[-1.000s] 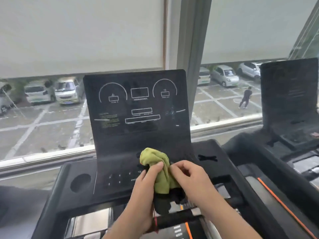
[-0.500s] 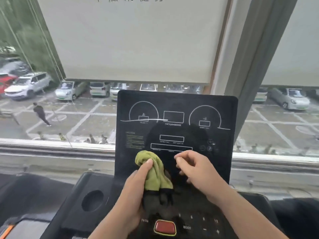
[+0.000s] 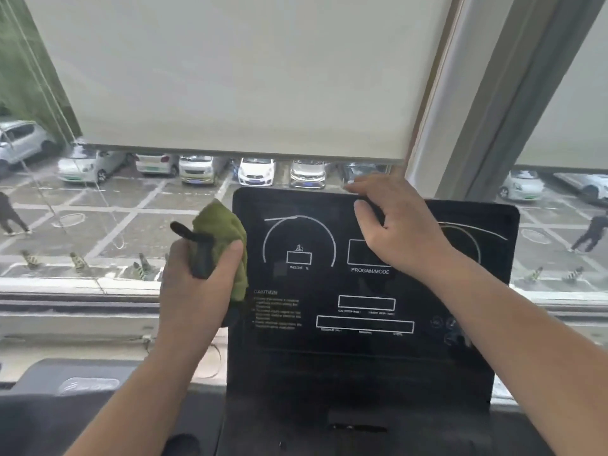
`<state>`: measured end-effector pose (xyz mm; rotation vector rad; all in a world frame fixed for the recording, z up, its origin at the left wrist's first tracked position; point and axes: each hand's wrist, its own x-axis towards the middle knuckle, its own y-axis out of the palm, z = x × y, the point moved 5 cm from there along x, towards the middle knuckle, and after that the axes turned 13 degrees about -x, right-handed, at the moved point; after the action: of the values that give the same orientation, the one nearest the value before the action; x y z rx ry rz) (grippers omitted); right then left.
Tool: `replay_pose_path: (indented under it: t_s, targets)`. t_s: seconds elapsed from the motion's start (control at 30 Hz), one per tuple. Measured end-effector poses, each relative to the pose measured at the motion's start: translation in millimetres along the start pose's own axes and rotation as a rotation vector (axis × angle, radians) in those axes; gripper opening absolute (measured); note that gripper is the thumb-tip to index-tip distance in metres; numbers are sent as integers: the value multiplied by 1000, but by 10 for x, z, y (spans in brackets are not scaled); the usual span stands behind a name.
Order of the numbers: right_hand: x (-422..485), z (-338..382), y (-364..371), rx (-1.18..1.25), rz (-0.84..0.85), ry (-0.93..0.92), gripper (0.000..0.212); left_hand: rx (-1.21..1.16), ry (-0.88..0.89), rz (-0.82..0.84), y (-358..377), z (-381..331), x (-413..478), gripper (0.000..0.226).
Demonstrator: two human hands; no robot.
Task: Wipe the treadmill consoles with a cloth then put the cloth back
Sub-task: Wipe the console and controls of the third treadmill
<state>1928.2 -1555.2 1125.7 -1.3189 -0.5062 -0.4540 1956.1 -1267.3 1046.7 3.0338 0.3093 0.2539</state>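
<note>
Head view: since the earlier frame I have raised both hands. My left hand [image 3: 197, 278] now clenches the green cloth [image 3: 227, 238] against the console's [image 3: 368, 291] upper left edge; my right hand [image 3: 391, 222], holding nothing, grips its top edge. Open air lies left of the panel. Behind stand the roller blind [image 3: 237, 74] and the car park [image 3: 131, 209].
</note>
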Motion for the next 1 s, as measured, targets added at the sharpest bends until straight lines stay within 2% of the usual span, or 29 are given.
replay_pose_path:
  t_s: [0.13, 0.27, 0.3, 0.43, 0.5, 0.6, 0.73, 0.9, 1.0]
  targets:
    - [120, 28, 299, -80, 96, 41, 37, 235, 208, 99, 152, -154, 456, 40]
    - [118, -46, 340, -73, 41, 112, 35, 632, 489, 200, 452, -342, 696, 81]
    - [124, -70, 345, -86, 37, 116, 35, 701, 570, 209, 534, -372, 715, 84]
    - [167, -128, 422, -117, 30, 137, 37, 718, 832, 185, 700, -140, 691, 56]
    - [139, -135, 479, -102, -21, 133, 36, 703, 873, 167, 710, 9, 655, 55]
    - [84, -139, 559, -50, -98, 116, 37, 691, 838, 176, 670, 170, 594, 58]
    - [79, -147, 601, 2, -93, 161, 38, 661, 814, 217, 586, 389, 348, 57]
    - [67, -167, 619, -49, -100, 103, 38, 735, 861, 438, 516, 665, 60, 57]
    - [67, -168, 623, -59, -117, 104, 39, 782, 942, 472, 558, 373, 319, 54]
